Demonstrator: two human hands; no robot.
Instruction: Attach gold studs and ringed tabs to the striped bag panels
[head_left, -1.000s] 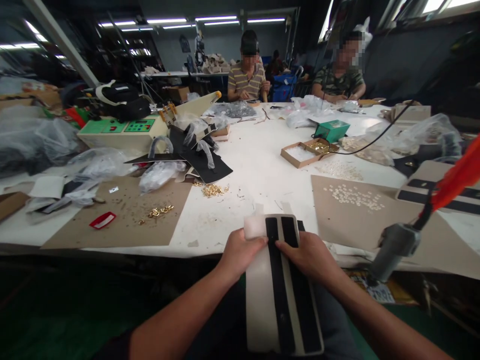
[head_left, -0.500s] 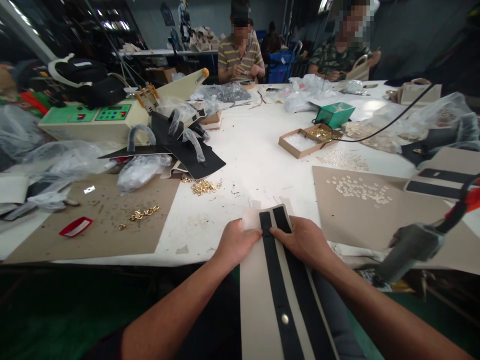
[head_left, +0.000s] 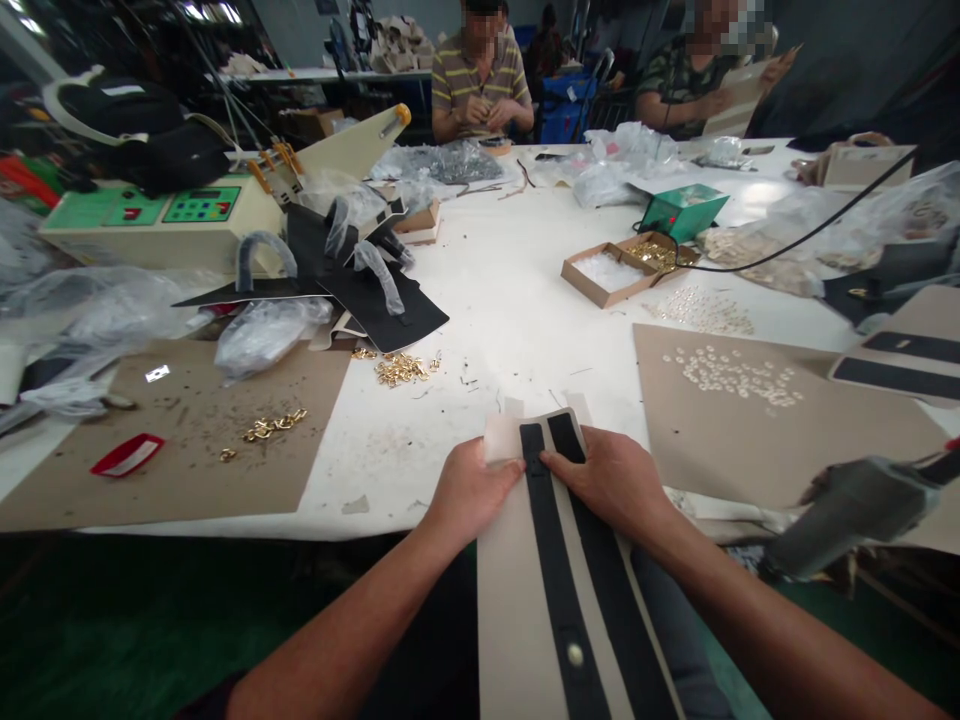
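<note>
A long beige panel (head_left: 506,580) with two black strips (head_left: 559,560) extends from the table's front edge down towards my lap. Near its lower end, a round gold stud (head_left: 575,655) sits on the left strip. My left hand (head_left: 476,485) grips the panel's far left edge, its thumb on the surface beside the left strip. On the opposite edge my right hand (head_left: 611,475) is closed round the panel, with its thumb pressing by the same strip. The fingers beneath the panel are hidden.
Gold fittings (head_left: 401,368) and black pieces (head_left: 390,305) lie left of centre. Clear washers (head_left: 735,375) rest on a brown sheet (head_left: 697,450) at right, near a grey tool (head_left: 855,515). Further back are an open box (head_left: 607,280), a green device (head_left: 686,210) and two seated people.
The view has shifted slightly, so the table's contents sit a little differently. Both hands keep the same hold on the panel. The person at back right has raised a beige piece.
</note>
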